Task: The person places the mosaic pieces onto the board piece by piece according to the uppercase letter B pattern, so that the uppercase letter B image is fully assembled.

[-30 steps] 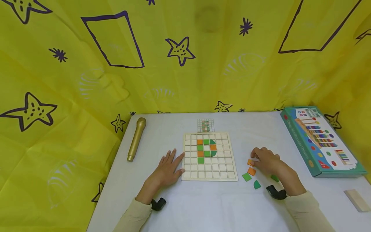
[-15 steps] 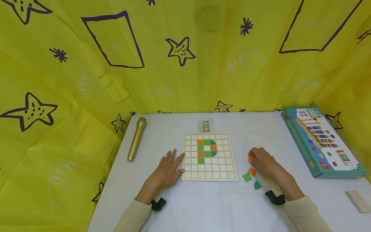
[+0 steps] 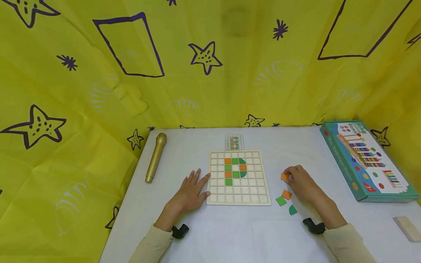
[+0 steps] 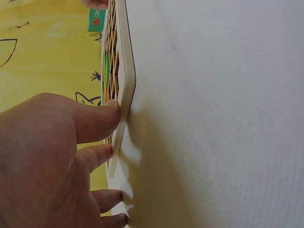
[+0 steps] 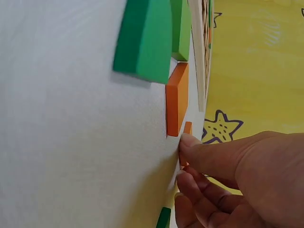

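Orange tile [image 3: 284, 176]: right of centre in head view, pinched between thumb and fingers of the right hand [image 3: 302, 184]. Near it, lower in frame: second orange tile [image 3: 286, 194], green square [image 3: 281, 201], dark green quarter-round [image 3: 293, 209]. Grid board [image 3: 245, 190], mid-frame, bears green and orange tiles. Left hand [image 3: 190, 195]: fingers spread, touching board's left edge. Pattern card [image 3: 234, 142] just above board. Game box [image 3: 370, 160]: right side.

The white table [image 3: 236, 237] bears board [image 3: 254, 190], tiles [image 3: 286, 194], microphone [image 3: 156, 157], box [image 3: 370, 162].
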`<state>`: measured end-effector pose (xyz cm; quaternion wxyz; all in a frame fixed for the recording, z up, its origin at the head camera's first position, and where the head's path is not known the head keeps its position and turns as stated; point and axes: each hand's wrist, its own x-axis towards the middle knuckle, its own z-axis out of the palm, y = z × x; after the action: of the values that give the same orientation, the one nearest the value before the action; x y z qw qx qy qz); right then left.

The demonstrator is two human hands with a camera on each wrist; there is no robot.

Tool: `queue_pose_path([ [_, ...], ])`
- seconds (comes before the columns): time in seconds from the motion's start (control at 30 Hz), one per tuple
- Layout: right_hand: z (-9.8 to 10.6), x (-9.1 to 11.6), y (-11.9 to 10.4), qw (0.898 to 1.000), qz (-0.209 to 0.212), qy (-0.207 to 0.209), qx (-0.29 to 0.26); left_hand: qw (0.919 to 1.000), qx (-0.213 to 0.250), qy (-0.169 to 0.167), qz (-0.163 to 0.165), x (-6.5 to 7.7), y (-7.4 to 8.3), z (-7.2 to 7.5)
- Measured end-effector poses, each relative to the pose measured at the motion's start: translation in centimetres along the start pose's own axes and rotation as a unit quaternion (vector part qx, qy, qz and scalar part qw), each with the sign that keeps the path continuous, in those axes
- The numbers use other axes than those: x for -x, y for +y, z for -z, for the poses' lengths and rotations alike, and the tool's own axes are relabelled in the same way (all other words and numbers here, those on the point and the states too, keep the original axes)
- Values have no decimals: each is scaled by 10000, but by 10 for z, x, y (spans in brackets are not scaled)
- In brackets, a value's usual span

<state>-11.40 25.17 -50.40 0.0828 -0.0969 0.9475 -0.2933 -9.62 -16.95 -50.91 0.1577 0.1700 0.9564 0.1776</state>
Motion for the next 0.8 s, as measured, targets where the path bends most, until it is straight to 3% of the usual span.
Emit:
queue_pose_path([
  [0.17, -4, -6, -2, 9998, 152, 106, -48, 10000, -15, 58, -26, 0, -1, -1],
  [0.43, -13, -16, -16, 9997, 12, -139, -187, 10000, -11, 35, -4, 0, -1, -2],
  [0.63, -24, -21, -45, 9995, 216, -92, -222, 10000, -12, 21, 4, 0, 0, -1],
  [0.8, -37, -25, -70, 9980, 435, -315, -318, 10000, -65, 4, 11, 0, 1, -1],
])
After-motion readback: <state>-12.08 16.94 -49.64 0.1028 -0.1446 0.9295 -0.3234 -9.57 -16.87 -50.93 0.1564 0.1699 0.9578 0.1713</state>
